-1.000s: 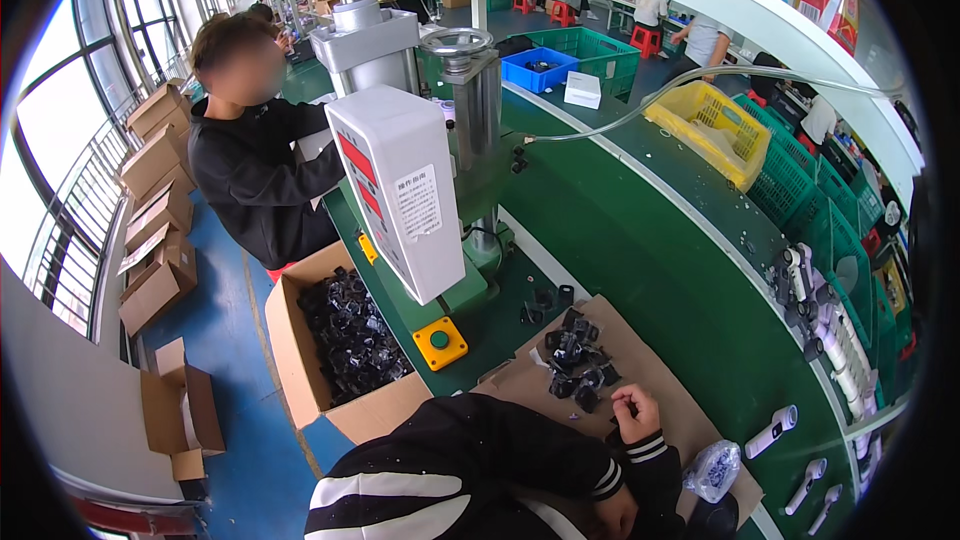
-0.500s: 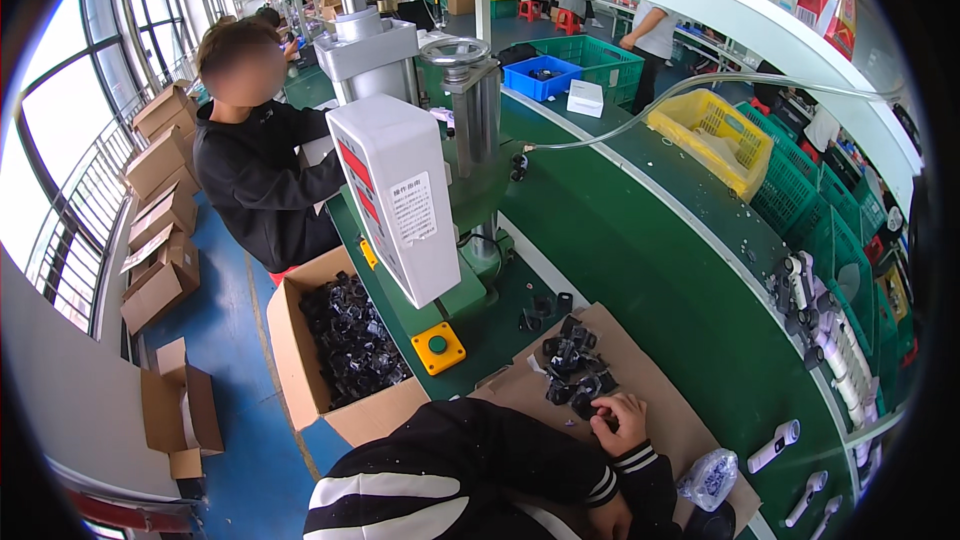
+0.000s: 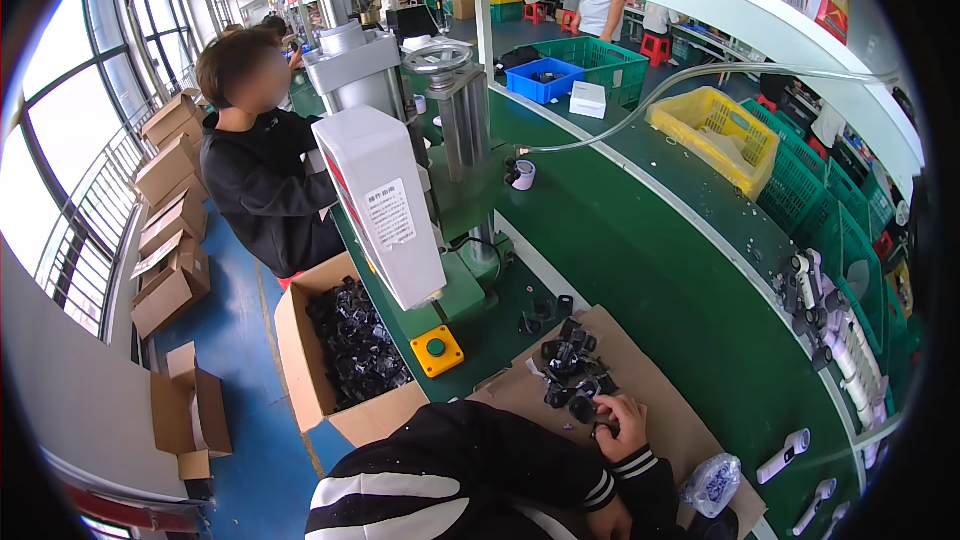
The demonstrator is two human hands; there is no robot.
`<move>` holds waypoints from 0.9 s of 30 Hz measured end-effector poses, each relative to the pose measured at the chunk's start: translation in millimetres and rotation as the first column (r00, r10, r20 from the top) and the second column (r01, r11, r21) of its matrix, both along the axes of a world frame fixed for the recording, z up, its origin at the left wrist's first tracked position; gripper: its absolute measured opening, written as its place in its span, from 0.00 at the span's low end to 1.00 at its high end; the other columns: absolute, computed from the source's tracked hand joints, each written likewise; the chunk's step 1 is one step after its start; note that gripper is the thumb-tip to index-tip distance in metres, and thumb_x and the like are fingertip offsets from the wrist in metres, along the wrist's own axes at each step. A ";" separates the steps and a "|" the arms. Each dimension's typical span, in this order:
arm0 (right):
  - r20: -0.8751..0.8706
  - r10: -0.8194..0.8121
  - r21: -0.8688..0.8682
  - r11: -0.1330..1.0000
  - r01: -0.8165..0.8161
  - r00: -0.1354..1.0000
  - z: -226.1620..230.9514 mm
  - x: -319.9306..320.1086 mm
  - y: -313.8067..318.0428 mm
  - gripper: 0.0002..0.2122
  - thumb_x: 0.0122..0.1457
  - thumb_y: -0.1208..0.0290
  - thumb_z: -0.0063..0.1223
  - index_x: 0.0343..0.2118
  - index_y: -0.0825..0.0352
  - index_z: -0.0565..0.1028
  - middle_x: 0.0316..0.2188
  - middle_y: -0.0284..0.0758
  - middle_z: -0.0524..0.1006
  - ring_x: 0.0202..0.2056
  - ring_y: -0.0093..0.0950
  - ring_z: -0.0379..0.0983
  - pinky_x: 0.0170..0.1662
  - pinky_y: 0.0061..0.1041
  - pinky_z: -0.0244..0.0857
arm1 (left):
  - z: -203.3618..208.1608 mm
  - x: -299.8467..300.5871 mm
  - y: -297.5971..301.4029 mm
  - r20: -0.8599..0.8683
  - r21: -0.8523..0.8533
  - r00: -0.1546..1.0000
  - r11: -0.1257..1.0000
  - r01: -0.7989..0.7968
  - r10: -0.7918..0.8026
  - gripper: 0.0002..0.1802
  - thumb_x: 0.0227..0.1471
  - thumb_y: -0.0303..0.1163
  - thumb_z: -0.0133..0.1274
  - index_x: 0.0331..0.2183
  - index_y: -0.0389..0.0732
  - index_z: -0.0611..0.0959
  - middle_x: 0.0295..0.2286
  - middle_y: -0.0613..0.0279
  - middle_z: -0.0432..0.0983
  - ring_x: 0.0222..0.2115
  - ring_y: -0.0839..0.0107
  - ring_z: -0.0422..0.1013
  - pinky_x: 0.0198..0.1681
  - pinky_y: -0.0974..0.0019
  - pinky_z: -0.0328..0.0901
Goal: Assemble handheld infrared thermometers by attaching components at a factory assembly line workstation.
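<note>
My right hand (image 3: 626,424) is at the near edge of a pile of small black plastic parts (image 3: 572,355), its fingers curled around a dark piece (image 3: 604,430) that looks like one of them. Lower down, my left hand (image 3: 608,520) sits beside the right sleeve, its fingers hidden from view. Brown cardboard (image 3: 665,395) lies under the pile and the right hand. A clear plastic bag of small purple-white pieces (image 3: 712,485) rests on the cardboard, to the right of my hands.
A press with a white control box (image 3: 385,205) stands ahead, a green button on a yellow base (image 3: 437,347) before it. Left is a carton of black parts (image 3: 300,340). A green conveyor (image 3: 640,270) carries a lilac-white piece (image 3: 522,175). A co-worker (image 3: 260,160) sits beyond.
My right fingers have closed in around a dark piece at the pile's edge. A lilac-white piece now shows on the conveyor by the press. The view has shifted slightly.
</note>
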State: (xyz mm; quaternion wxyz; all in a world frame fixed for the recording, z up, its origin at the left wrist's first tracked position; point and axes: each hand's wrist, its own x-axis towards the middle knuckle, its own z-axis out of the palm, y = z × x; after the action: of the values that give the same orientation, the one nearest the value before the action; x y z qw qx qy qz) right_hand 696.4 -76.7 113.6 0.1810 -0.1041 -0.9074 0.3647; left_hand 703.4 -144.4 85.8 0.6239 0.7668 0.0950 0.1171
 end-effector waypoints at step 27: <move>0.128 -0.172 0.181 0.972 0.147 0.977 -3.7 23.5 28.8 0.11 0.43 0.64 0.58 0.30 0.60 0.74 0.34 0.34 0.67 0.39 0.34 0.61 0.45 0.31 0.54 | -24.8 5.6 5.1 0.053 -0.130 0.986 0.980 -0.152 0.160 0.06 0.49 0.29 0.47 0.27 0.36 0.75 0.22 0.71 0.69 0.24 0.76 0.58 0.30 0.68 0.60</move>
State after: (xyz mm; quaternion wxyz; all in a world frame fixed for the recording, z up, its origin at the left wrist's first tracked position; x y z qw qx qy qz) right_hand 719.9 -47.9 109.9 0.1526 -0.1869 -0.9345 0.2617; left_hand 708.9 -139.3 61.1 0.6625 0.7122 0.1422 0.1834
